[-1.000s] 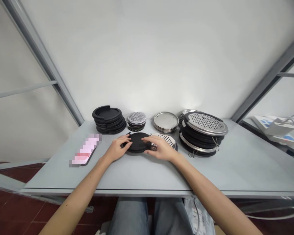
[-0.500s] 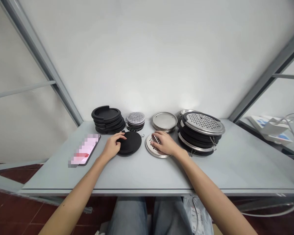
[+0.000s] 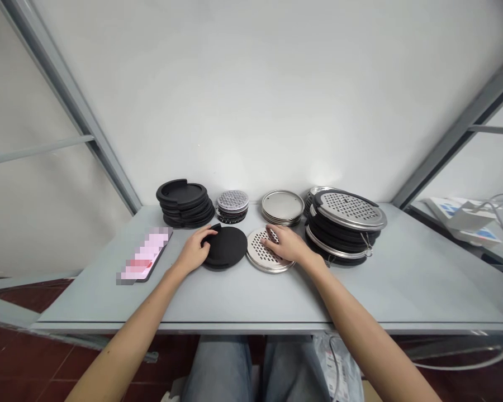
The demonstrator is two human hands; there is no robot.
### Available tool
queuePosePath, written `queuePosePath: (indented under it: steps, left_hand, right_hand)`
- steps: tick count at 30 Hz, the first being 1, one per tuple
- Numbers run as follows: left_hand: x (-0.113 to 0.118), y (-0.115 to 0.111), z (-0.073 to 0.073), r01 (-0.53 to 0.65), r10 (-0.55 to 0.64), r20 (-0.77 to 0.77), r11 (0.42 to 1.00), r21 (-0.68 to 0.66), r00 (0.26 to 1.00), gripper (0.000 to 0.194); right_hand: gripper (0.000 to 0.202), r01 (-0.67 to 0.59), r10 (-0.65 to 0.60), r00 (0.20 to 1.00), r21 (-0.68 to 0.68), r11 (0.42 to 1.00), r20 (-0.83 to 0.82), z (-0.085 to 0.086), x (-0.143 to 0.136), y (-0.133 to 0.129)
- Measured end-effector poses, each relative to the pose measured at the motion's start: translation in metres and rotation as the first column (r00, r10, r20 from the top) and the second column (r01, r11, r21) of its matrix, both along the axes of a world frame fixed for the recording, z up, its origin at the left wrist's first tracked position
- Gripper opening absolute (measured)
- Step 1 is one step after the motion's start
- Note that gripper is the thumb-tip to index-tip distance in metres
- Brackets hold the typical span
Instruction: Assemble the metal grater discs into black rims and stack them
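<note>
Tabletop (image 3: pixel 235 298): left hand (image 3: pixel 194 251) at black disc (image 3: pixel 229 248), pinch unclear; right hand (image 3: pixel 290 246) spread-fingered on perforated disc (image 3: pixel 260 257); seemingly positioning, rim-grip advised.

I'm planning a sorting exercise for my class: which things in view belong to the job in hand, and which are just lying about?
Belong to the job:
black disc, touched by the left hand
perforated metal disc, under the right hand
probably the black stack, small-disc stack, plain metal stack and large mixed stack

Apparently just lying about:
phone
plastic wrapping
white cable
</note>
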State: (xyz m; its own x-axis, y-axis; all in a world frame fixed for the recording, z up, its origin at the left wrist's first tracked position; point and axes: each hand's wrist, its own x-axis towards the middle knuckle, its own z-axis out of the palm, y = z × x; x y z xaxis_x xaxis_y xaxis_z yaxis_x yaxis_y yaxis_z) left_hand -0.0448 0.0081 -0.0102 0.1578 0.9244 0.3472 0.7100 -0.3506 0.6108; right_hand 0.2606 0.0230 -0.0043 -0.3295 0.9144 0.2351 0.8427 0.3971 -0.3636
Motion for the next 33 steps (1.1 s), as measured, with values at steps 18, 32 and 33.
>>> queuePosePath:
  steps: [18, 32, 33]
  left_hand:
    - [-0.01, -0.002, 0.007, -0.071, 0.064, 0.067, 0.992, 0.104, 0.996, 0.045]
    - [0.011, -0.01, 0.0, 0.169, -0.163, -0.087, 0.983, 0.068, 0.983, 0.046]
    - [0.014, -0.01, -0.001, 0.195, -0.188, -0.107, 0.979, 0.065, 0.976, 0.048]
  right_hand:
    - [0.049, 0.165, -0.153, 0.748, -0.042, 0.985, -0.646, 0.018, 0.004, 0.003]
    - [0.045, 0.15, -0.155, 0.424, -0.1, 0.984, -0.892, 0.003, -0.022, 0.006]
    - [0.045, 0.143, -0.178, 0.411, -0.13, 0.981, -0.894, 0.0, -0.024, 0.008]
